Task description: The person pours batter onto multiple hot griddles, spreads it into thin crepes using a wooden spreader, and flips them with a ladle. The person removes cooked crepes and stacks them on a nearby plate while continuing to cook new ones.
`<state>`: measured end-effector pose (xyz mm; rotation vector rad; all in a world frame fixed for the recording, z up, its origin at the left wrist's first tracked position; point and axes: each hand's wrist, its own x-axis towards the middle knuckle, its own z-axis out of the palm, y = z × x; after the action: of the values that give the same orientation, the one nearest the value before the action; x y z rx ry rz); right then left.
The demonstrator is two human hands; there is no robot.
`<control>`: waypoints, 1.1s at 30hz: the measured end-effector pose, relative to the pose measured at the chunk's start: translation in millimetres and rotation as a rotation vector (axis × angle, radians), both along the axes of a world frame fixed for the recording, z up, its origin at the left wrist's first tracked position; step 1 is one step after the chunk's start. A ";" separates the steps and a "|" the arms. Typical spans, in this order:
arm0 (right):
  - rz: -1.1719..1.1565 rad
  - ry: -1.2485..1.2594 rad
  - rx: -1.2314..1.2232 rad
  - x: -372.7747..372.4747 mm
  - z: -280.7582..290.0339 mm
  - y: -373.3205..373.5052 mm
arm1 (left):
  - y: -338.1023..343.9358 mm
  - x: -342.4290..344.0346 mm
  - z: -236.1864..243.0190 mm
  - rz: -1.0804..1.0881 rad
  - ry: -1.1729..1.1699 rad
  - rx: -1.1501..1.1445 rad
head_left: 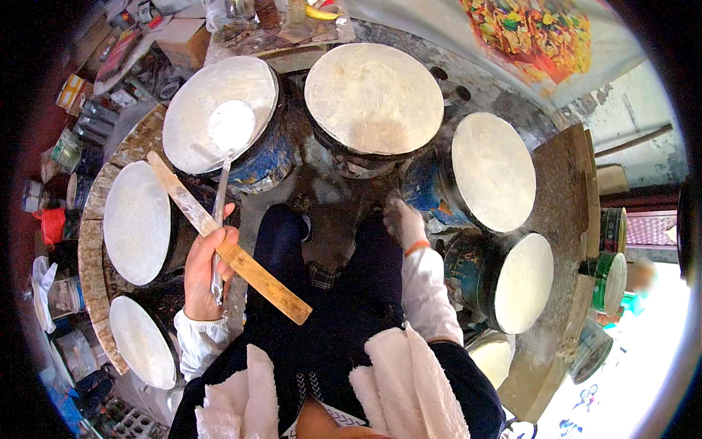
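My left hand (207, 267) is closed round the metal handle of a ladle (221, 197) and a flat wooden stick (256, 278), which cross in its grip. The ladle's bowl, full of white batter (232, 126), is over the far-left round griddle (191, 88), whose top is coated pale white. Lower down, my right hand (402, 221), pale grey with an orange band at the wrist, is beside a blue drum stove (428, 192). Its fingers look curled in; whatever they hold, if anything, is hidden.
Several round pale-topped griddles surround me, among them one straight ahead (373, 95), one at right (493, 172) and one at left (137, 223). A worn curved ledge (93, 256) borders the left side, and a brown board (559, 190) the right. Tins and boxes crowd the far left.
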<state>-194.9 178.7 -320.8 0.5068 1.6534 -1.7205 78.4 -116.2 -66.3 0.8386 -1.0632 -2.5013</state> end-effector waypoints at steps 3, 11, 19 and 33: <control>-0.142 -0.006 -0.015 30.9 -11.2 61.4 | 3.9 -6.2 1.7 -0.004 0.006 -0.001; -0.300 0.037 -0.301 21.5 -39.0 73.2 | 8.9 -9.2 5.2 -0.025 0.059 0.094; -0.339 0.041 -0.621 -93.3 16.0 -42.3 | 13.0 -4.9 6.9 -0.005 0.037 0.133; 0.009 0.315 -0.881 -124.7 213.8 -75.7 | 10.7 -4.2 9.3 0.093 -0.029 0.094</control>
<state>-319.6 103.0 -107.0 -0.2000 0.9037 -2.3653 74.1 -105.6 -57.0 0.9320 -0.8992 -2.4844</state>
